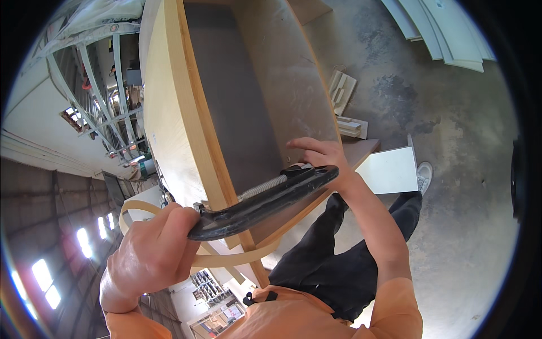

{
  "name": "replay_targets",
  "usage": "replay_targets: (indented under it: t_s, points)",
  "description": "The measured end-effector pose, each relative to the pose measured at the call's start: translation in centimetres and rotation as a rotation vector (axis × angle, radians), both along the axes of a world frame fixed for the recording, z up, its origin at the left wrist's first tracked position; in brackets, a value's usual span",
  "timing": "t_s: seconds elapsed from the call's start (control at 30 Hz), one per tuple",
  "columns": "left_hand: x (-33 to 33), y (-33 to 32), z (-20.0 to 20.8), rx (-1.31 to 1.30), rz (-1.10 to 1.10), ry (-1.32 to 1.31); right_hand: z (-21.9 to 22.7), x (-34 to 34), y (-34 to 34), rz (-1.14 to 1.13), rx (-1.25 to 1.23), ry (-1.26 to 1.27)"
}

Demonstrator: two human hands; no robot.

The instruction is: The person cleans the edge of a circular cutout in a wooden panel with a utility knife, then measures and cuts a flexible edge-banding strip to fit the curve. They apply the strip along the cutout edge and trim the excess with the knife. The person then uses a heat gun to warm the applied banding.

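Observation:
A black C-clamp (259, 208) with a threaded screw (262, 188) lies slantwise across the front edge of a wooden cabinet box (212, 135). My left hand (152, 246) is closed round the clamp's left end, outside the box's pale side panel. At the clamp's other end is my right hand (322, 153), over the box's inner wall. Its visible fingers stretch out toward the left, just above the screw's dark end piece (298, 169); part of the hand is hidden behind the clamp. A thin tan strip (237, 259) curves loosely beneath the clamp and my left hand.
A white panel piece (388, 169) stands by my shoe (425, 176) on the concrete floor. Farther off lie small wooden pieces (342, 93) beside the box. White boards (446, 31) are stacked at the upper right. Metal framing (101, 96) rises at the left.

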State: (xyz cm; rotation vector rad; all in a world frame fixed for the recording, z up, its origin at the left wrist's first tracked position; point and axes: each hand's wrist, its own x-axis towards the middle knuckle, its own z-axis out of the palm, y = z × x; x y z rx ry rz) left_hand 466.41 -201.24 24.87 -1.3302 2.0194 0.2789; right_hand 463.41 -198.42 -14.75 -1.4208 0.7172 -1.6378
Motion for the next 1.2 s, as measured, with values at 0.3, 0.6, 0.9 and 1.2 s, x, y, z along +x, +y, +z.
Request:
replay_targets:
  t_s: [0.3, 0.6, 0.9, 1.2]
  points:
    - [-0.2, 0.0, 0.4, 0.019, 0.009, 0.002, 0.6, -2.2, -0.2, 0.505, 0.278, -0.262]
    - [0.7, -0.1, 0.2, 0.045, -0.01, 0.088, 2.5, 2.8, 3.1, 0.181, 0.6, -0.782]
    - [1.1, -0.4, 0.4, 0.114, 0.026, 0.076, 4.1, 5.2, 1.6, 0.089, 0.858, -1.084]
    - [0.9, -0.5, 1.3, 0.187, 0.091, 0.101, 4.3, 1.9, 1.1, 0.433, 1.255, -0.944]
